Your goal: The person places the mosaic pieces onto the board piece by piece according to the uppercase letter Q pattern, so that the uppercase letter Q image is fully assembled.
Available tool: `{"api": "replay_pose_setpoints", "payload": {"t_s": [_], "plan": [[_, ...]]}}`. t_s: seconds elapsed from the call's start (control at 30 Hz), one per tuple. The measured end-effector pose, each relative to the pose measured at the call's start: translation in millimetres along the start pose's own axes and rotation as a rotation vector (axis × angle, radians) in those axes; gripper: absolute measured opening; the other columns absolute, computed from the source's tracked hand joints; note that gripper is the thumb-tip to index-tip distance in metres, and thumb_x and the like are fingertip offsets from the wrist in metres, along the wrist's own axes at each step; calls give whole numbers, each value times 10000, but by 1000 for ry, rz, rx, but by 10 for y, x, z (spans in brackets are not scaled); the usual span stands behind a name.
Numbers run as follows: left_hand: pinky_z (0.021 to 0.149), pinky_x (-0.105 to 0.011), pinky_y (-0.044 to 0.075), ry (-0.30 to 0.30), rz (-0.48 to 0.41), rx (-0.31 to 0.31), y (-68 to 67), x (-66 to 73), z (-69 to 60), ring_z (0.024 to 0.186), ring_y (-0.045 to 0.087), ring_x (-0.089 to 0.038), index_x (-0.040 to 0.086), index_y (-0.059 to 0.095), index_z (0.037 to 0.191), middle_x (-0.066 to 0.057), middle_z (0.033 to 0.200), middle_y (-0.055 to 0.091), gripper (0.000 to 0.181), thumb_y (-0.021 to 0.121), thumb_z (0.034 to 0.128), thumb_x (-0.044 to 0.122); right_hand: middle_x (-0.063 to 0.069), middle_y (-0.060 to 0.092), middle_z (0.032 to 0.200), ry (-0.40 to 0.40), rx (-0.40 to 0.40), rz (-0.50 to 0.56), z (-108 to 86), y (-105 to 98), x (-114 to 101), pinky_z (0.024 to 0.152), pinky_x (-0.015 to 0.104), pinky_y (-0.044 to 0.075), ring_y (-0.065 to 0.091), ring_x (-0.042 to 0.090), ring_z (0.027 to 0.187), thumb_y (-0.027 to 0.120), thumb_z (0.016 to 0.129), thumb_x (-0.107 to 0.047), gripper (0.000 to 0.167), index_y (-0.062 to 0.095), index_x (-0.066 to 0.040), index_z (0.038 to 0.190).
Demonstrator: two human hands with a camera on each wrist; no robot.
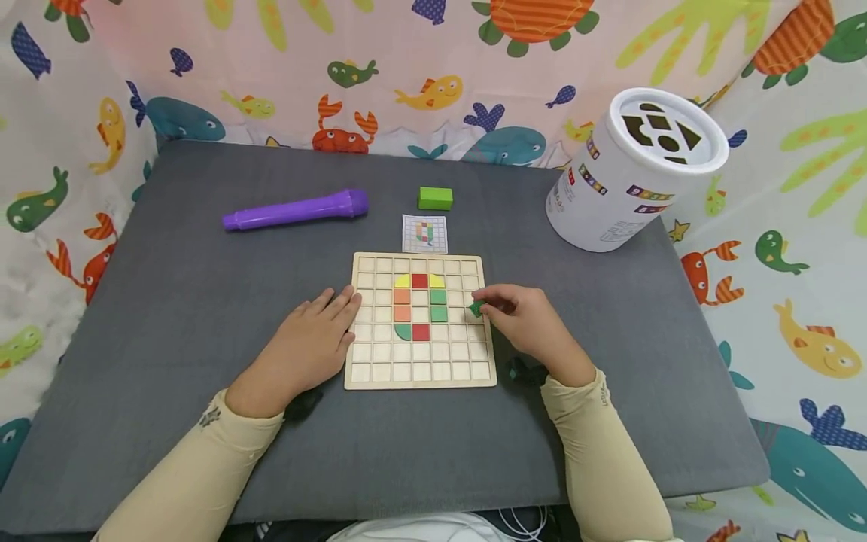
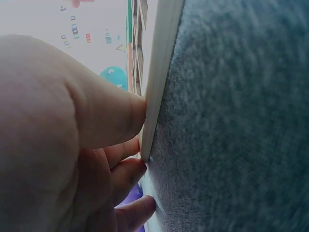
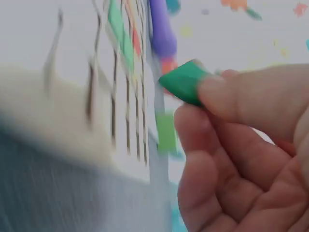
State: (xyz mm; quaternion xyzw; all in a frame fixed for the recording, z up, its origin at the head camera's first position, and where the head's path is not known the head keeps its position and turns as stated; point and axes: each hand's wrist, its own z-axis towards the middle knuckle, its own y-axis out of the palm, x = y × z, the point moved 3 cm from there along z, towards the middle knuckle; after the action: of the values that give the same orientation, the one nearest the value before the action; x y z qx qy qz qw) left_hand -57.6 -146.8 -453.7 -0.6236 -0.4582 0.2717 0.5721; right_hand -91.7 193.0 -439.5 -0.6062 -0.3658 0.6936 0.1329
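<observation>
A wooden grid board [image 1: 420, 385] lies on the table with red, orange, yellow and green pieces in its middle cells. My left hand [image 1: 308, 350] rests flat at the board's left side, fingers fairly straight. In the left wrist view its thumb [image 2: 113, 113] touches the board's edge [image 2: 157, 72]. Over the right part of the board, my right hand [image 1: 535, 324] pinches a small green block [image 3: 186, 82] between thumb and fingers. The right wrist view shows this block held tilted, apart from the board. Just behind the board lies a small patterned card [image 1: 424, 234].
A light green rectangular block [image 1: 435, 199] sits behind the card. To its left lies a purple stick [image 1: 294, 211]. A tall white tub [image 1: 609, 188] with a shaped-hole lid stands at the back right. Sea-animal fabric hangs around the grey table [image 1: 406, 452].
</observation>
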Motion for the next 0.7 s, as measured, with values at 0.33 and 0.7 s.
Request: {"api": "replay_pose_setpoints", "payload": {"t_s": [0.33, 0.7], "plan": [[1205, -648, 312, 8, 4, 2, 10, 8, 2, 1559, 298, -442, 18, 348, 1663, -168, 1715, 313, 617, 525, 1124, 261, -45, 768, 974, 37, -138, 58, -5, 378, -159, 736, 327, 563, 674, 138, 853, 782, 992, -102, 211, 812, -90, 1201], [1200, -646, 322, 4, -4, -5, -47, 26, -2, 1551, 315, -445, 5, 369, 1652, -179, 1707, 330, 601, 527, 1123, 241, -102, 720, 857, 36, -93, -90, 12, 488, -167, 675, 314, 531, 617, 93, 757, 842, 957, -224, 118, 846, -146, 1045]]}}
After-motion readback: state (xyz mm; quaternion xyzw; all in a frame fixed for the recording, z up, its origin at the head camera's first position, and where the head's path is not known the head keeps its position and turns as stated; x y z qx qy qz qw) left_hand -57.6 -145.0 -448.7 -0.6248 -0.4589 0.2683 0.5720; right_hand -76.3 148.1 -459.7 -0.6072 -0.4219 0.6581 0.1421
